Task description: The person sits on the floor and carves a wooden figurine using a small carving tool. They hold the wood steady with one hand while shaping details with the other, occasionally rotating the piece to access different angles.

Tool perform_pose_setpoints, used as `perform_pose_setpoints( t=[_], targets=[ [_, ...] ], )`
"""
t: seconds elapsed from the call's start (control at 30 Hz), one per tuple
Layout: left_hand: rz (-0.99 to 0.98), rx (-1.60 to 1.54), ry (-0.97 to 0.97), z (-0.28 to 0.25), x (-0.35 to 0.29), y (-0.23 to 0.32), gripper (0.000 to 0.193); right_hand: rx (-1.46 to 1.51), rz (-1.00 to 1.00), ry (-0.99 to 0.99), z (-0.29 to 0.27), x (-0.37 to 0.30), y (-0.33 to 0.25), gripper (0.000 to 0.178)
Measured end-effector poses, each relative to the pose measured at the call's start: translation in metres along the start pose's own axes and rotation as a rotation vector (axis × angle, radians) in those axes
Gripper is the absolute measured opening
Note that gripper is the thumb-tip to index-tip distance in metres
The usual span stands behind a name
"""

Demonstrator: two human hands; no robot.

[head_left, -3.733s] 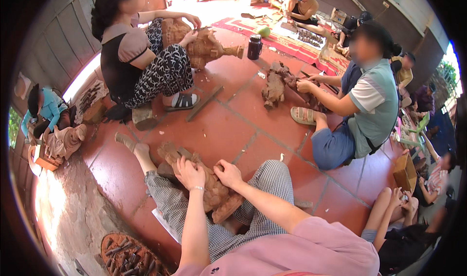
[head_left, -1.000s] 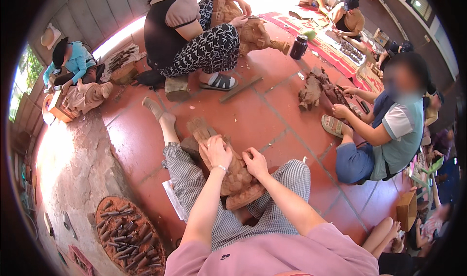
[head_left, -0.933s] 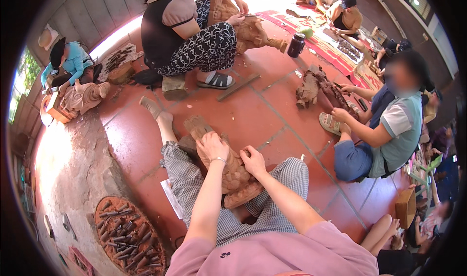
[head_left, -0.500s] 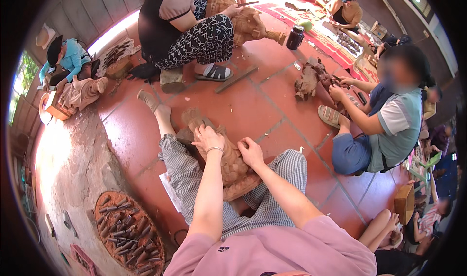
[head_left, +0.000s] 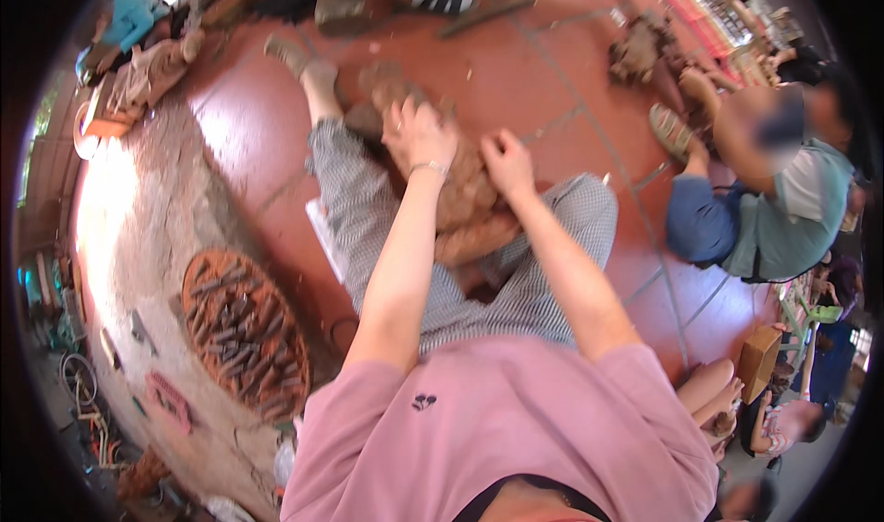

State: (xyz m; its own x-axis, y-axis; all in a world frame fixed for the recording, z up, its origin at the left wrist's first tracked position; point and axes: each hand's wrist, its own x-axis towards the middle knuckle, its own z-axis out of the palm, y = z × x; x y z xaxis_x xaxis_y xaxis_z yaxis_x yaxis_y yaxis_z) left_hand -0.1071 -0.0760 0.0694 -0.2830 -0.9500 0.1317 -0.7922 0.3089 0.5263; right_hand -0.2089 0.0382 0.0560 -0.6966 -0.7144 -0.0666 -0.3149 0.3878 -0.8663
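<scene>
A brown carved wooden figure point(head_left: 468, 195) lies between my legs, its narrower end pointing away from me. My left hand point(head_left: 421, 137), with a bracelet at the wrist, is on the upper part of the figure, its fingers bent down over the surface. Whether anything small lies under those fingers is hidden. My right hand point(head_left: 507, 161) is closed at the figure's right edge, its fingers curled in against the wood. Motion blur softens both hands and the carving. A dark block point(head_left: 366, 121) shows beside the figure, left of my left hand.
A round tray point(head_left: 299, 375) of several chisel-like tools sits at the left on a stone slab point(head_left: 175, 218). To the right a person in a teal vest point(head_left: 801, 218) sits near a brown carving point(head_left: 635, 54). A wooden strip point(head_left: 486, 16) lies on the tiled floor ahead.
The view has tipped down toward my lap, so the surroundings sit higher in the picture. Both hands stay on the carving, with little visible shift against it.
</scene>
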Motion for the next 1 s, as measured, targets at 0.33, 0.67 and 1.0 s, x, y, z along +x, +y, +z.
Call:
perform_pose_setpoints(
  t=[0.33, 0.67, 1.0],
  targets=[
    [0.133, -0.118, -0.031, -0.010, 0.012, -0.024, 0.015, -0.032, 0.097, -0.060, -0.004, 0.000, -0.011, 0.035],
    [0.079, -0.668, 0.095, -0.051, -0.020, -0.061, 0.014, -0.006, 0.100, -0.074, -0.007, 0.001, -0.010, 0.034],
    [0.672, -0.425, -0.099, -0.039, 0.014, -0.069, 0.016, 0.028, 0.051, -0.033, -0.003, -0.004, -0.010, 0.031]
  ],
)
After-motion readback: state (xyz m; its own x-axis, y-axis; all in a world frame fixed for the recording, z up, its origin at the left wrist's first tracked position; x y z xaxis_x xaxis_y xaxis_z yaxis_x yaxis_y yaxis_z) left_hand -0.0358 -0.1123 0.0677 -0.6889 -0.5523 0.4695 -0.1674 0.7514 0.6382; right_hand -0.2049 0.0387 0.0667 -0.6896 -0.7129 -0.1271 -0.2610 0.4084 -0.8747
